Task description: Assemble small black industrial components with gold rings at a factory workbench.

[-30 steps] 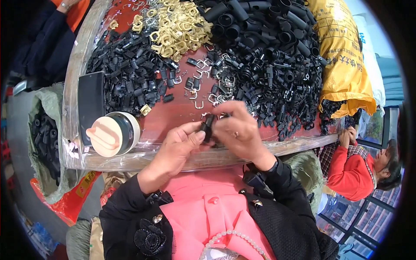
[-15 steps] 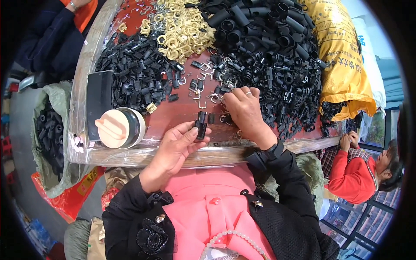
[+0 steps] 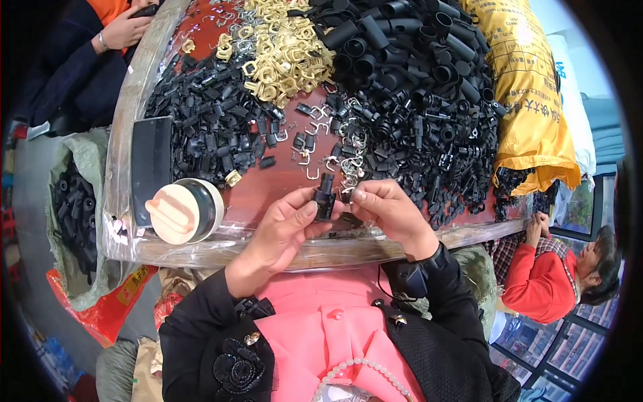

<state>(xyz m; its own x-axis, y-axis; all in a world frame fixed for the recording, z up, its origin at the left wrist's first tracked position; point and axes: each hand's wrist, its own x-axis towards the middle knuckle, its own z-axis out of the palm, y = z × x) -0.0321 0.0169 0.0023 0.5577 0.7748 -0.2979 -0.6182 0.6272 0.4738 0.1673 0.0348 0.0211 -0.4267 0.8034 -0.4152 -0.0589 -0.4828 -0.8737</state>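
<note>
Black parts (image 3: pixel 201 134) and brass rings (image 3: pixel 281 47) crowd the surface (image 3: pixel 268 187); right hand (image 3: pixel 388 211) is back, joining left hand (image 3: pixel 284 228) pinching the black fitting (image 3: pixel 325 195).

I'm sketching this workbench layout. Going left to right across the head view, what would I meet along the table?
Green sack of black parts → flat black phone-like slab → cream lidded round container → left hand holding a small black part → right hand → yellow sack.
</note>
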